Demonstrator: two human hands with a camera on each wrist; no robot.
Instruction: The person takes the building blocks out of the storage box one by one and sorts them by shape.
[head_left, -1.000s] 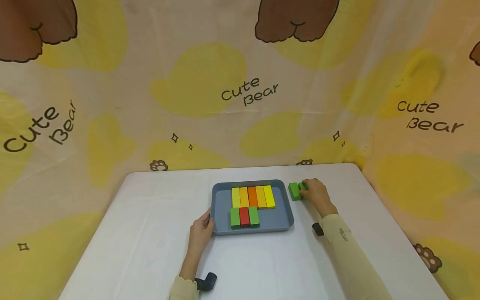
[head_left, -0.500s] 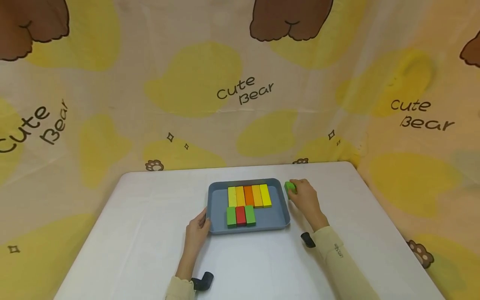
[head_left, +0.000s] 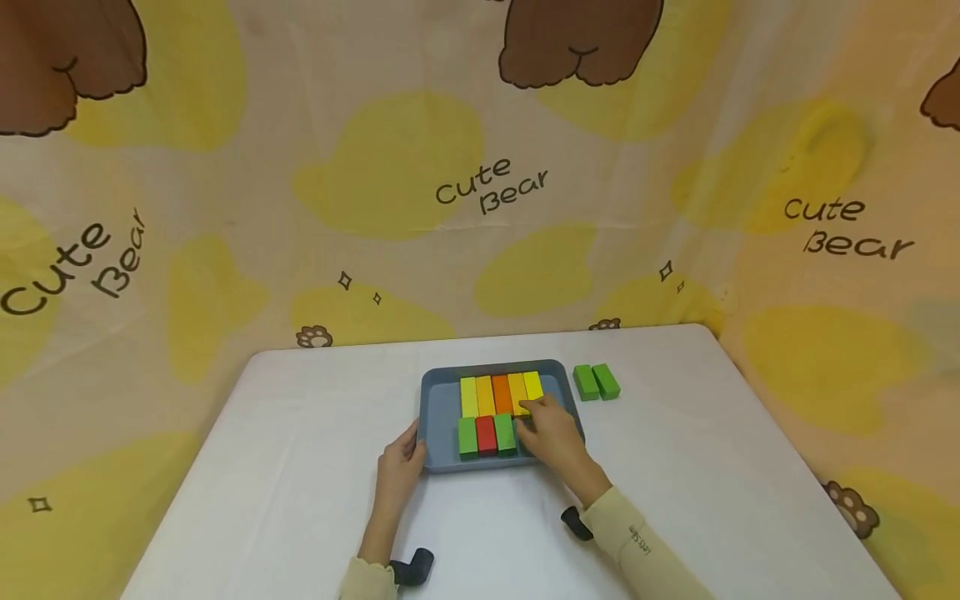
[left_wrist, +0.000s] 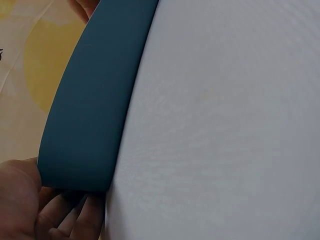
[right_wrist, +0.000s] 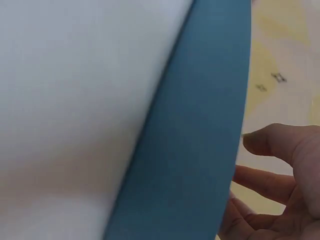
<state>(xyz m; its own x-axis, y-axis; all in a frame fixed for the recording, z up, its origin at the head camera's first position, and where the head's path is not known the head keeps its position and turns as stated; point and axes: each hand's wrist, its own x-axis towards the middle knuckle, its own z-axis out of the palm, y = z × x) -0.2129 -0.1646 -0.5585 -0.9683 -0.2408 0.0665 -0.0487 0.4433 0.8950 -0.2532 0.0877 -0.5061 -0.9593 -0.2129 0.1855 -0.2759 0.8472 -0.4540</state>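
Note:
A blue-grey tray [head_left: 442, 457] lies on the white table, its left edge held by my left hand [head_left: 401, 461]; in the left wrist view the thumb is at the rim and the fingers [left_wrist: 89, 217] curl by the corner. Inside, yellow and orange blocks [head_left: 502, 395] form a back row. In front stand a green block [head_left: 468, 437], a red block [head_left: 486, 435] and another green block [head_left: 505, 434]. My right hand [head_left: 557, 433] is over the tray's right part, thumb beside that last green block, index finger by the yellow blocks. Thumb and fingers stand apart, with nothing visible between them.
Two green blocks [head_left: 586, 382] lie side by side on the table [head_left: 495, 533], just right of the tray. A printed cloth wall [head_left: 420, 283] rises behind the table. Dark wrist cameras [head_left: 414, 567] sit on both wrists.
My right hand has moved left from the green blocks beside the tray to above the tray's right part. Those two blocks are now uncovered. The left hand stays at the tray's edge.

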